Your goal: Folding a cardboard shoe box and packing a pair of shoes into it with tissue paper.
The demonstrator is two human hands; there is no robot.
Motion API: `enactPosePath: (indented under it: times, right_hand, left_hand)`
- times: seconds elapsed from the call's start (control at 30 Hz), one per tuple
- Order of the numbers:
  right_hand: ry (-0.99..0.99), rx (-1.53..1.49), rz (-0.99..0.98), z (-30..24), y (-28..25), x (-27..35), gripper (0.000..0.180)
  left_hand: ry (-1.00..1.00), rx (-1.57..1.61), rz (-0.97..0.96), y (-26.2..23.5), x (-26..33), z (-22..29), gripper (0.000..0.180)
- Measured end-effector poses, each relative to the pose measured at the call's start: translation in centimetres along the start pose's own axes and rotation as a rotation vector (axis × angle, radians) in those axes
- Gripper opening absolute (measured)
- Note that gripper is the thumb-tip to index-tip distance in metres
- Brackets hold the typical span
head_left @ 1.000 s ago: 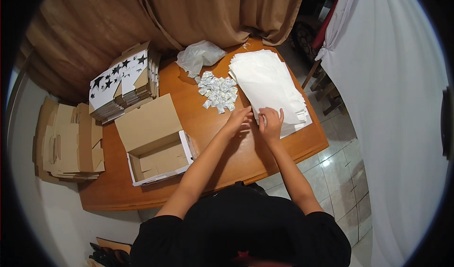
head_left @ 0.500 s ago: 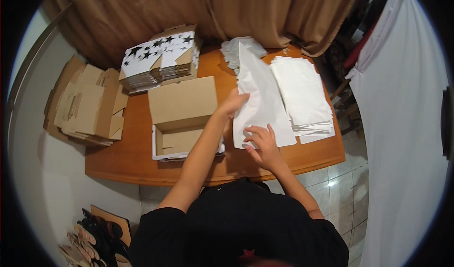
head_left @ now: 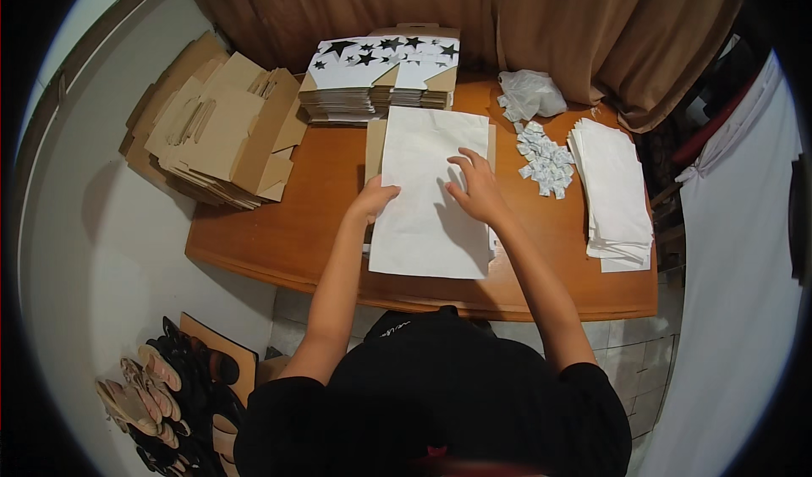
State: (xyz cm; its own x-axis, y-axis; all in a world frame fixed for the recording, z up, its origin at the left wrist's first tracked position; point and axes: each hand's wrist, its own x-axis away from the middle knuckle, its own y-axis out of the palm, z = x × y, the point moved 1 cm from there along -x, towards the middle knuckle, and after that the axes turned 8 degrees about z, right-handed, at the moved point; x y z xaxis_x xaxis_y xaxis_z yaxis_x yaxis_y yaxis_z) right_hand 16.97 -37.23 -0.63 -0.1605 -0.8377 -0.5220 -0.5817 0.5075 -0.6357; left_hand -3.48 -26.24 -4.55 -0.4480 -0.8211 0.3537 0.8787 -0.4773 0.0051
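A large white sheet of paper (head_left: 423, 232) lies spread over an open cardboard box, covering most of it. Only slivers of the box's brown lid (head_left: 374, 149) show beside the sheet. My left hand (head_left: 372, 200) grips the sheet's left edge, thumb on top and the other fingers hidden underneath. Over the right half of the sheet hovers my right hand (head_left: 478, 188), fingers apart and casting a shadow on the paper; nothing is in it.
White sheets (head_left: 611, 189) are stacked at the table's right. Small white packets (head_left: 544, 160) lie scattered near a clear plastic bag (head_left: 533, 95). Star-printed flat boxes (head_left: 381, 67) are piled at the back; brown folded boxes (head_left: 220, 130) stand left. Shoes (head_left: 169, 384) sit below left.
The sheet has moved left, from beside the paper stack to over the box, and now lies flatter. Small packets it hid are uncovered. The whole view has shifted.
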Motion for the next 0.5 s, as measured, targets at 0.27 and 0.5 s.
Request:
enactPosePath:
  times: [0.27, 0.5]
  right_hand:
    - [0.115, 0.375, -0.161, 1.1, 5.5, 0.3, 0.048]
    - [0.157, 0.460, -0.159, 0.9, 5.5, -0.5, 0.049]
  left_hand:
    - [0.256, -0.218, 0.321, -1.1, -0.5, -2.1, 0.051]
    - [0.921, -0.647, 0.468, 0.4, 4.3, 1.2, 0.045]
